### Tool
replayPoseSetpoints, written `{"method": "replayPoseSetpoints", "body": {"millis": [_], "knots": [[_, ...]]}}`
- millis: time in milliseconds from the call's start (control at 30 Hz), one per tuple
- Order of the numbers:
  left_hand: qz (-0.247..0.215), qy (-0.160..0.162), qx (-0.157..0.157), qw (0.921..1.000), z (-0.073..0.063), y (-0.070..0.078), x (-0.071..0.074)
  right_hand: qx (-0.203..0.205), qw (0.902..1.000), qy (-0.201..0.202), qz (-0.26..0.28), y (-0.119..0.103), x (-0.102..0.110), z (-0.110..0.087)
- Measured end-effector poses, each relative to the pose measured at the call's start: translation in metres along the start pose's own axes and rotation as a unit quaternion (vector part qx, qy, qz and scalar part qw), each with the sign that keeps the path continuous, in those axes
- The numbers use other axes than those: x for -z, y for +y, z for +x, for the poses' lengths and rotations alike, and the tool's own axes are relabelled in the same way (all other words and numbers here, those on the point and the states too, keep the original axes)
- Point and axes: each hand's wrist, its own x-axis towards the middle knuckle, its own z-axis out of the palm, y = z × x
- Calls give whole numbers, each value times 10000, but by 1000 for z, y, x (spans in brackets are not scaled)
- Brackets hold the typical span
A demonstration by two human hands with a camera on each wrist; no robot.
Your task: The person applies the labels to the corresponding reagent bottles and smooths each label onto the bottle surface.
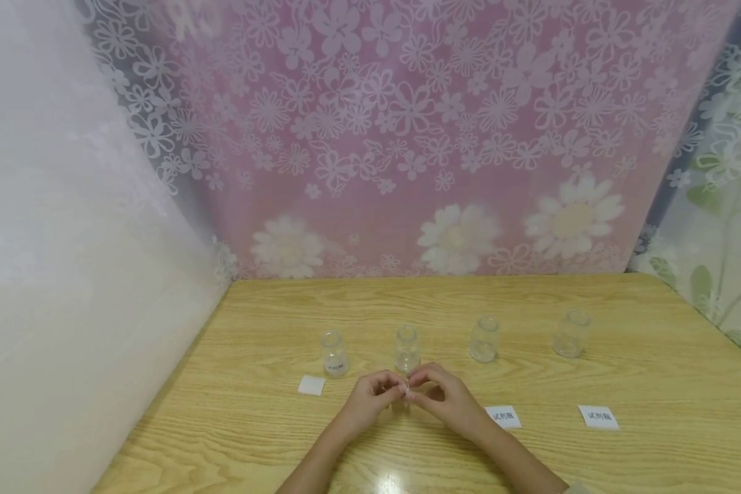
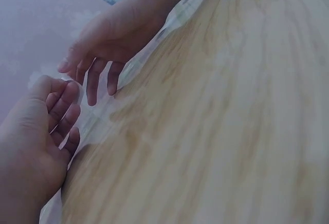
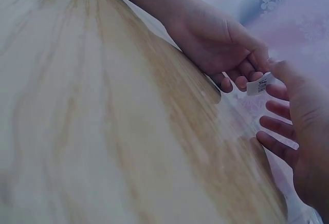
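- One wood-grained surface (image 1: 247,439) carries everything, with its near part left for handwork.
- Two hands meet at the fingertips: the left hand (image 1: 370,396) and right hand (image 1: 447,399) both pinch one small label between thumb and finger, probably so that each can pull against the other and part it from its backing.
- Four clear jars stand upright in a spaced row beyond the hands: leftmost jar (image 1: 332,351), second jar (image 1: 407,348), third jar (image 1: 484,340), fourth jar (image 1: 571,336). The gaps seem meant to let each be reached singly.
- Two printed cards, inner card (image 1: 506,416) and outer card (image 1: 599,417), lie face up, perhaps waiting in reach.
- One blank square (image 1: 311,385) lies near the leftmost jar, maybe discarded backing, since that jar bears print.
- Smallest, the pinched label (image 3: 258,85) is held just in front of the second jar.
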Motion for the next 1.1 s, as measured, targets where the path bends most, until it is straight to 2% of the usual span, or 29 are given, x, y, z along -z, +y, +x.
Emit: {"method": "replayPoseSetpoints", "body": {"millis": [233, 400, 600, 733, 833, 967, 1100], "knots": [[47, 17, -103, 9999, -4, 2, -5, 72, 9999, -122, -47, -6, 1, -4], [22, 73, -68, 9999, -7, 4, -9, 13, 9999, 41, -97, -9, 3, -8], [37, 495, 92, 9987, -9, 6, -15, -64, 9992, 321, -241, -13, 5, -12], [119, 778, 149, 9968, -6, 5, -10, -121, 9986, 408, -323, -13, 4, -7], [332, 960, 110, 9948, -4, 5, -7, -118, 9986, 416, -311, -8, 2, -4], [664, 1130, -44, 9914, 0, 1, -1, -103, 9986, 424, -288, 12, -1, 1], [922, 1260, -103, 9877, 8, -18, 6, -42, 9989, 364, -301, 30, -4, 6]]}}
